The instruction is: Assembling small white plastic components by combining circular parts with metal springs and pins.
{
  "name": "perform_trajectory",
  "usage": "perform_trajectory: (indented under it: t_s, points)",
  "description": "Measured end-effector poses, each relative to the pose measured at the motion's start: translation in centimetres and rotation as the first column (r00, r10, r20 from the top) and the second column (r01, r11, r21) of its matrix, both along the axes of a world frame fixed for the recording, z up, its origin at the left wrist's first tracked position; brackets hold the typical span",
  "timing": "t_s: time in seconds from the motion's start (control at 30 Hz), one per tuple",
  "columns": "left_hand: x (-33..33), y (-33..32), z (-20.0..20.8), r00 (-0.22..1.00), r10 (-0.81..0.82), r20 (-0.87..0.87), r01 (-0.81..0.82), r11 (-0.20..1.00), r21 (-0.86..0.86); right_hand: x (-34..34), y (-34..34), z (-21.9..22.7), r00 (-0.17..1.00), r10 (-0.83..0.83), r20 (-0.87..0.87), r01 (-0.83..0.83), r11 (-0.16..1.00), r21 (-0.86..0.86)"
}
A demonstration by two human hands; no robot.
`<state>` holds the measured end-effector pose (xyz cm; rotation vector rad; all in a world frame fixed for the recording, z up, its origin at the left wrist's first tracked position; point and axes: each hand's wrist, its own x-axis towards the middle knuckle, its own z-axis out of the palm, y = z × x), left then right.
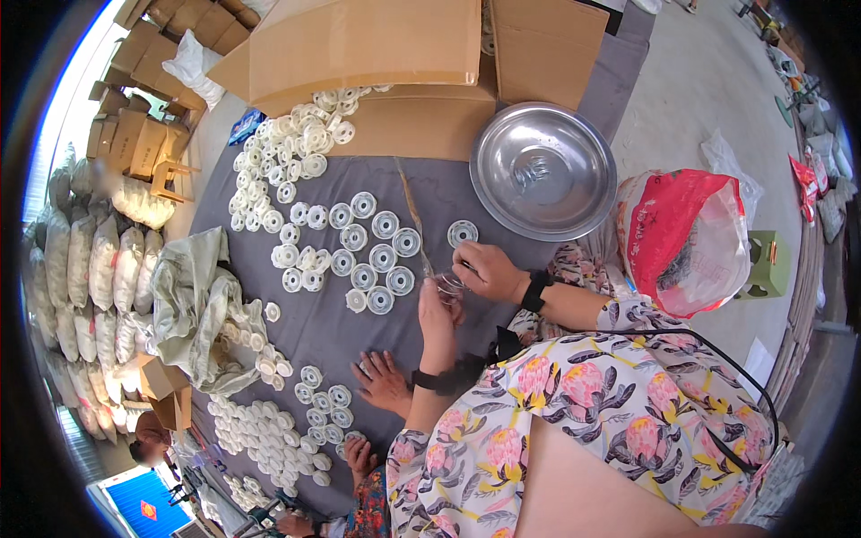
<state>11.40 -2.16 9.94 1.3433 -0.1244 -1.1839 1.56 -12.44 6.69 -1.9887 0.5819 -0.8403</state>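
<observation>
My left hand (pixel 437 316) is closed around some thin shiny metal rings (pixel 451 285), which stick out between my two hands. Close on its right, my right hand (pixel 490 272) is closed with fingers pinched together; what lies in its fingertips is too small to make out. A single white wheel-shaped part (pixel 463 233) with a metallic ring lies just beyond my right hand. Left of my hands, several similar ringed wheel parts (pixel 381 257) lie in loose rows on the grey cloth. A thin brown strip (pixel 410 202) runs from the cardboard box toward my left hand.
A steel basin (pixel 543 220) holds a few metal rings. Behind stands an open cardboard box (pixel 404 125); plain white parts (pixel 309 134) are heaped beside it. A red-and-white bag (pixel 641 233) stands at right. A co-worker's hands (pixel 386 384) rest near more wheel parts (pixel 260 435).
</observation>
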Motion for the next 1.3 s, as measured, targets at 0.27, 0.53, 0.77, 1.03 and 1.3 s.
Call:
perform_trajectory:
  t_s: [0.27,0.53,0.77,1.03,1.3]
  points:
    - [0.7,1.7,-1.0,0.881,-0.091,-0.465,0.234,0.937,0.260,0.0,-2.2,0.5,0.955,0.279,-0.100,-0.296,0.879,-0.373]
    - [1.6,4.1,-1.9,0.656,-0.145,-0.741,0.293,0.953,0.072,1.1,-1.6,0.1,0.917,0.369,-0.151,-0.398,0.857,-0.328]
    - [-1.0,2.9,-1.6,0.993,0.034,-0.115,-0.038,0.999,-0.029,1.1,-0.3,0.8,0.973,0.202,-0.108,-0.219,0.958,-0.185]
    - [0.0,2.3,-2.8,0.599,-0.301,-0.742,0.439,0.898,-0.010,2.1,0.1,3.6,0.945,0.326,-0.034,-0.314,0.870,-0.380]
    - [3.4,1.7,-1.1,0.855,0.269,-0.444,-0.307,0.952,-0.013,0.2,1.1,4.2,0.887,0.425,0.180,-0.308,0.835,-0.456]
